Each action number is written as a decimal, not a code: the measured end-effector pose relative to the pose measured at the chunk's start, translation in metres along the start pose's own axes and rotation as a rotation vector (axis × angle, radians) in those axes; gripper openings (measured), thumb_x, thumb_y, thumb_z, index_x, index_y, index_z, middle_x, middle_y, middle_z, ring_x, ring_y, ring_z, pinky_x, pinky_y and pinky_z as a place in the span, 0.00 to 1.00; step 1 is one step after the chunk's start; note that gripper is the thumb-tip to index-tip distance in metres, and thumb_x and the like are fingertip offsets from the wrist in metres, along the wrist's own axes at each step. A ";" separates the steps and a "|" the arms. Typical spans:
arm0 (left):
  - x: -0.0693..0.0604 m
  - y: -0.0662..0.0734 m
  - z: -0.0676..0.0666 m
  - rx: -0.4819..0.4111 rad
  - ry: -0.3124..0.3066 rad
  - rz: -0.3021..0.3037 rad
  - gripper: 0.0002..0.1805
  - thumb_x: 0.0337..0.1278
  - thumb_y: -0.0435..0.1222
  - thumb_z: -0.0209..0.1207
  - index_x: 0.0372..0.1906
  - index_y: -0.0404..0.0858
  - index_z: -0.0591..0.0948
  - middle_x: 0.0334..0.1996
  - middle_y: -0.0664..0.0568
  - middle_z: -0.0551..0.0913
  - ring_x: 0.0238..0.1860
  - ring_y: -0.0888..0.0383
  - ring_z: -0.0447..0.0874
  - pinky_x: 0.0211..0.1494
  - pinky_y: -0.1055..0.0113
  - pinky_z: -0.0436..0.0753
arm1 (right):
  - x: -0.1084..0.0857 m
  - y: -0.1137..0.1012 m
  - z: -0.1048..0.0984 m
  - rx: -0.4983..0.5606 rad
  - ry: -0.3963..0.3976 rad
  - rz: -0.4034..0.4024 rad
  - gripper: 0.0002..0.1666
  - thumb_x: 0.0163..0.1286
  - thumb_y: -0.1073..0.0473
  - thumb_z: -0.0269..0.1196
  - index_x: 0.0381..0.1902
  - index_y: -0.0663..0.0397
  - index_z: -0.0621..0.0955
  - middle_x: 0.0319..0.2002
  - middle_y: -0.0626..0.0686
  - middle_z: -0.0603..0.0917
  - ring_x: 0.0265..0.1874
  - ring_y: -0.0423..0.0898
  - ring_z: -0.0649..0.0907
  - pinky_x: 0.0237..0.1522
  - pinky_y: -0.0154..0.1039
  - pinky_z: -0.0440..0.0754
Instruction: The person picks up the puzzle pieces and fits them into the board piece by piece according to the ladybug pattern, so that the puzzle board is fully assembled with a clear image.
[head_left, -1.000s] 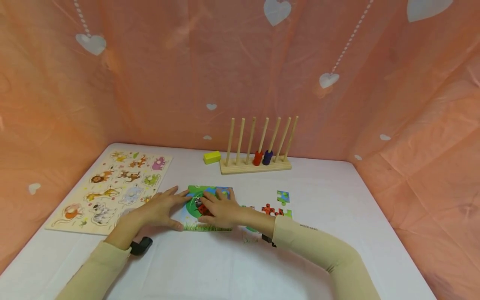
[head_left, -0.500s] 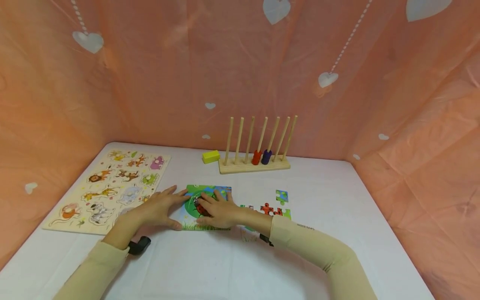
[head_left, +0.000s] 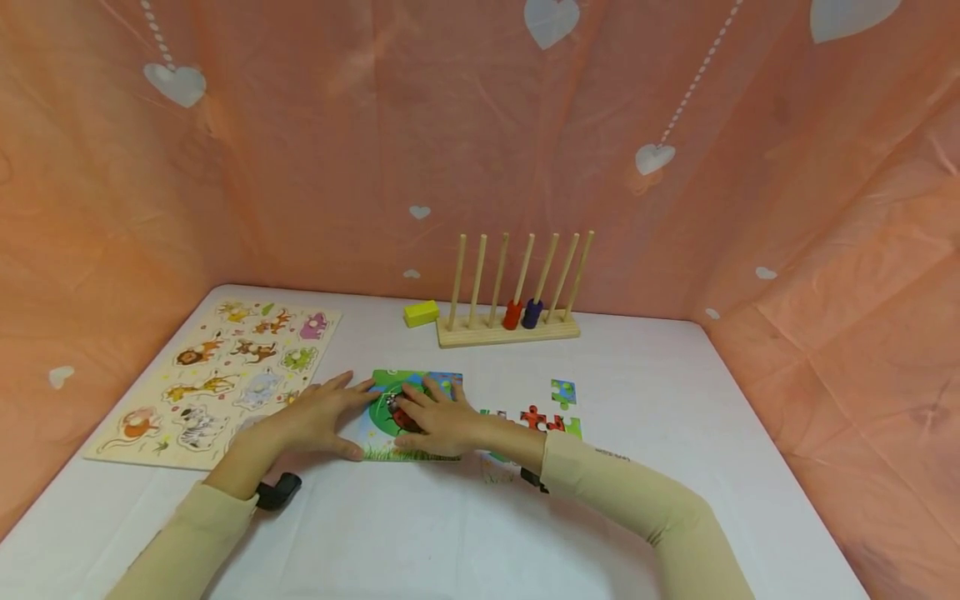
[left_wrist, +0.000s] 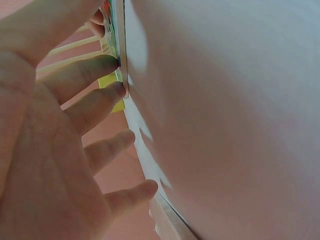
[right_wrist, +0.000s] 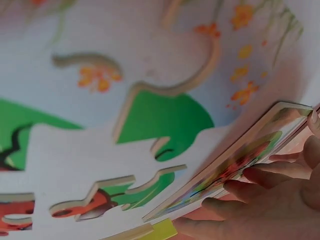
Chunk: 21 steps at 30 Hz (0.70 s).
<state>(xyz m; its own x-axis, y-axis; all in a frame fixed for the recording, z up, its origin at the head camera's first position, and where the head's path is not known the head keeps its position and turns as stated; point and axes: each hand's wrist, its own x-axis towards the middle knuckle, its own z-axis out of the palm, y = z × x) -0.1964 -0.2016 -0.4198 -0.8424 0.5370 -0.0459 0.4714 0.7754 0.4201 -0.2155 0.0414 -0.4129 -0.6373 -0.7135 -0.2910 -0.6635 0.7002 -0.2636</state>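
A ladybug picture board (head_left: 382,429) lies flat on the white table in the head view. My right hand (head_left: 442,423) rests on its right part with fingers spread. At the board's left edge my left hand (head_left: 318,417) touches it, fingers and thumb apart. In the left wrist view the fingertips of my left hand (left_wrist: 75,135) meet the board's edge (left_wrist: 121,50). The right wrist view shows my right hand (right_wrist: 270,190) over the board (right_wrist: 225,165), with loose puzzle pieces (right_wrist: 165,117) close by. My right forearm partly covers those pieces in the head view.
An animal peg board (head_left: 172,367) lies at the left. Behind the hands stand a yellow block (head_left: 421,313) and a wooden rack (head_left: 510,335) of upright rods with a red and a purple piece. One blue and green puzzle piece (head_left: 563,392) lies right of the picture board.
The whole head view has shifted slightly. Both hands keep the same places on the picture board, and nothing else has visibly moved.
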 end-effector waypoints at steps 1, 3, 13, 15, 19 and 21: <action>0.000 0.000 0.000 0.000 0.000 0.001 0.50 0.39 0.54 0.76 0.69 0.36 0.73 0.72 0.36 0.66 0.72 0.26 0.53 0.63 0.23 0.57 | 0.000 0.000 0.000 0.001 -0.002 -0.002 0.43 0.78 0.34 0.45 0.80 0.49 0.54 0.80 0.52 0.46 0.78 0.58 0.41 0.72 0.69 0.38; 0.000 -0.001 0.000 -0.002 -0.001 0.002 0.50 0.39 0.54 0.76 0.69 0.36 0.73 0.72 0.37 0.66 0.72 0.27 0.53 0.63 0.23 0.57 | -0.001 0.000 -0.001 0.006 -0.004 -0.008 0.43 0.78 0.35 0.46 0.80 0.50 0.54 0.80 0.52 0.46 0.78 0.58 0.42 0.72 0.69 0.38; 0.000 -0.001 0.000 0.004 0.002 0.006 0.50 0.38 0.54 0.77 0.69 0.35 0.73 0.72 0.36 0.66 0.72 0.26 0.53 0.63 0.24 0.57 | -0.018 0.031 -0.014 0.079 0.099 0.007 0.40 0.77 0.39 0.52 0.78 0.52 0.60 0.79 0.56 0.53 0.77 0.60 0.50 0.71 0.71 0.43; 0.000 -0.001 0.000 0.002 0.002 0.008 0.50 0.38 0.54 0.77 0.69 0.35 0.73 0.72 0.36 0.65 0.72 0.26 0.52 0.63 0.23 0.56 | -0.026 0.046 -0.018 0.111 0.124 0.022 0.38 0.76 0.43 0.56 0.76 0.52 0.63 0.77 0.59 0.56 0.77 0.62 0.51 0.70 0.72 0.43; 0.000 -0.001 0.000 -0.002 0.005 0.009 0.51 0.37 0.53 0.77 0.69 0.35 0.73 0.72 0.36 0.65 0.72 0.26 0.52 0.63 0.23 0.56 | -0.044 0.077 -0.025 0.158 0.178 0.085 0.34 0.72 0.51 0.63 0.71 0.55 0.70 0.74 0.62 0.64 0.74 0.64 0.57 0.68 0.74 0.43; 0.000 -0.001 0.001 -0.003 0.006 0.007 0.51 0.37 0.53 0.77 0.69 0.35 0.73 0.72 0.36 0.66 0.72 0.26 0.52 0.63 0.23 0.56 | -0.054 0.092 -0.027 0.174 0.211 0.119 0.32 0.70 0.55 0.65 0.69 0.57 0.73 0.71 0.63 0.67 0.72 0.64 0.61 0.68 0.75 0.44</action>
<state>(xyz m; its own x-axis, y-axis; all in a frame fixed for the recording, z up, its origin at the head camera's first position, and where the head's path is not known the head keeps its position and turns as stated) -0.1969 -0.2018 -0.4207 -0.8408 0.5401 -0.0376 0.4763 0.7710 0.4227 -0.2532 0.1437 -0.3964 -0.7861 -0.6028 -0.1366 -0.5135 0.7599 -0.3985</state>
